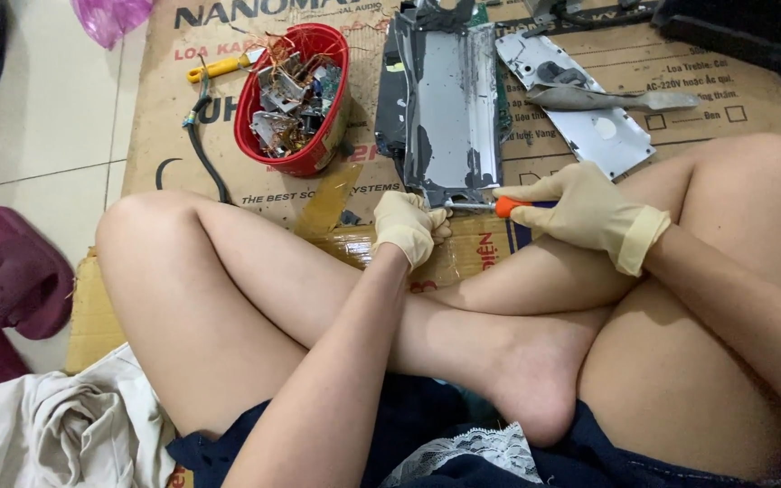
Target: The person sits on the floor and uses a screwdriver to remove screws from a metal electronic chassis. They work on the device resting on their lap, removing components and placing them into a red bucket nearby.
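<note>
Her right hand [580, 215] grips the screwdriver [490, 207] while the left hand [406, 226] pinches the metal chassis [449, 108]; a slipped tip could jab those fingers.

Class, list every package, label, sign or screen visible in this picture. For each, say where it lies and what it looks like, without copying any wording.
Flattened cardboard box: spread on the floor under the metal chassis and red basket; brown, with dark blue and red print and small checkboxes.
No separate labels, signs or screens show.

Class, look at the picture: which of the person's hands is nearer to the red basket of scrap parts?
Left. The left hand sits just below-right of the red basket; the right hand, holding a screwdriver, lies farther right.
</note>
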